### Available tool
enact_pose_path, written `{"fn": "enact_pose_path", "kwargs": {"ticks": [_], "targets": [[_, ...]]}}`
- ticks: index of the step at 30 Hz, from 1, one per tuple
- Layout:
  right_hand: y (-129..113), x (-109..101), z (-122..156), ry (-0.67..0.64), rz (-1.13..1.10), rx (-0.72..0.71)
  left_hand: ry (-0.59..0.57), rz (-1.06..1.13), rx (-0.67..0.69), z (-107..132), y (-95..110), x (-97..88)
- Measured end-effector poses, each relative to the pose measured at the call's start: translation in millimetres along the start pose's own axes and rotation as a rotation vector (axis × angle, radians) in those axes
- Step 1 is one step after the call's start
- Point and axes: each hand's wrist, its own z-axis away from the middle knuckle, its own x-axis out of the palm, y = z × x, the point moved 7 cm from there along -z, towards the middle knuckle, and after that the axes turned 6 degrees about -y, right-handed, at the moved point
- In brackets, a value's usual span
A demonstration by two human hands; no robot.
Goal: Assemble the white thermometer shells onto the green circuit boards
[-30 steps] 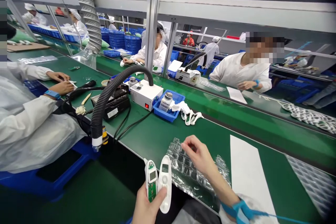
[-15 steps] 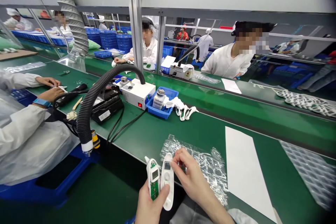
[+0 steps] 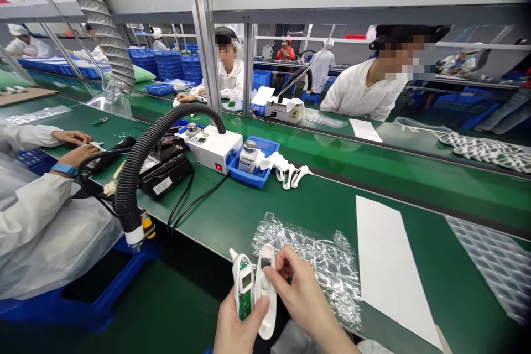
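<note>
My left hand (image 3: pixel 234 327) is closed around two white thermometer parts held side by side: one with a bare green circuit board and small screen (image 3: pixel 243 290), and a white cover shell (image 3: pixel 266 294). My right hand (image 3: pixel 295 292) pinches at the cover shell, fingertips pressed on its front near the button; whether a small piece is between them I cannot make out. Just beyond my hands a clear plastic blister sheet (image 3: pixel 315 257) of small parts lies on the green belt (image 3: pixel 257 204).
A white sheet (image 3: pixel 384 257) lies right of the blister sheet. A black fume hose (image 3: pixel 136 166), a white power unit (image 3: pixel 214 146) and a blue tray (image 3: pixel 253 163) with a bottle stand to the left. A seated person's sleeve (image 3: pixel 37 204) is at far left; others work across the line.
My right hand came back from the blister sheet to the cover shell in my left hand. The view shifted slightly right and the held parts rose a little.
</note>
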Motion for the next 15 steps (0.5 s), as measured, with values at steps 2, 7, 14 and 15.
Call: {"fn": "enact_pose_path", "kwargs": {"ticks": [2,7,14,15], "targets": [[-2,5,1,0.029,-0.055,-0.009,0.002,0.022,0.003,1,-2,-3.3],[-2,42,4,-0.03,-0.48,0.006,0.063,0.118,0.006,6,-7,-17.0],[0,117,-11,-0.127,-0.757,0.098,0.246,0.446,0.032,8,-19,-80.2],[-4,133,-19,-0.168,-0.804,0.109,0.266,0.524,0.009,6,-22,-96.1]]}}
